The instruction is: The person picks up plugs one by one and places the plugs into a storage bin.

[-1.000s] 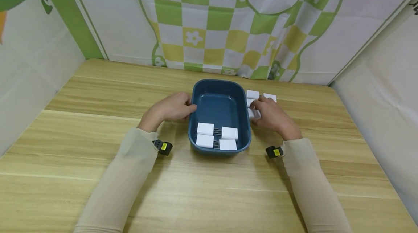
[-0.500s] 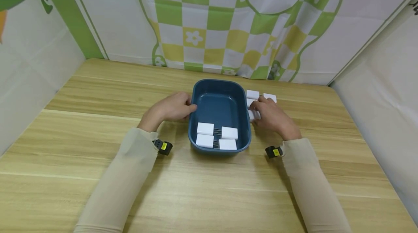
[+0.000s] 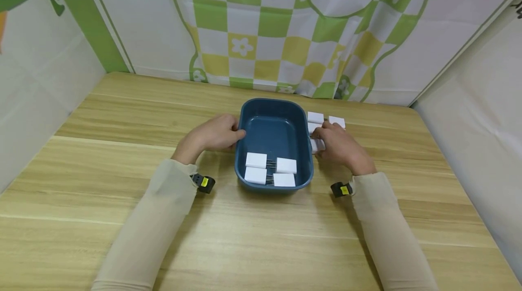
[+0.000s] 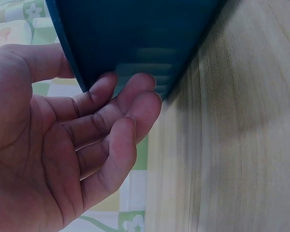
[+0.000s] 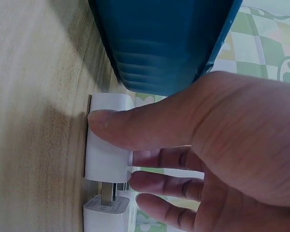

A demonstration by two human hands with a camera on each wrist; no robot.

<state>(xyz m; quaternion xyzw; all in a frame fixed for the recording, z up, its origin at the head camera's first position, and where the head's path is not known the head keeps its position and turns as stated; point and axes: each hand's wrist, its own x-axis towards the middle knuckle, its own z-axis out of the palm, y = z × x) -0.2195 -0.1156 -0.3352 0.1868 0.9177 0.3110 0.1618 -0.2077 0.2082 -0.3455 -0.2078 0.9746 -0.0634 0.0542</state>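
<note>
A blue bin stands on the table with several white plug adapters lying in its near end, prongs inward. My left hand grips its left wall; in the left wrist view the thumb of this hand is over the rim and its bent fingers are against the outside. Beside the right wall, my right hand pinches a white adapter. The right wrist view shows the thumb of that hand across this adapter, low at the table, its prongs pointing towards another adapter.
Other white adapters lie on the wooden table by the bin's back right side, partly behind my right hand. A patterned curtain hangs along the table's back edge. White sheeting rises at both sides.
The adapter in my right hand has shifted slightly towards the near side, along the bin's right wall. My left hand and the bin look unmoved.
</note>
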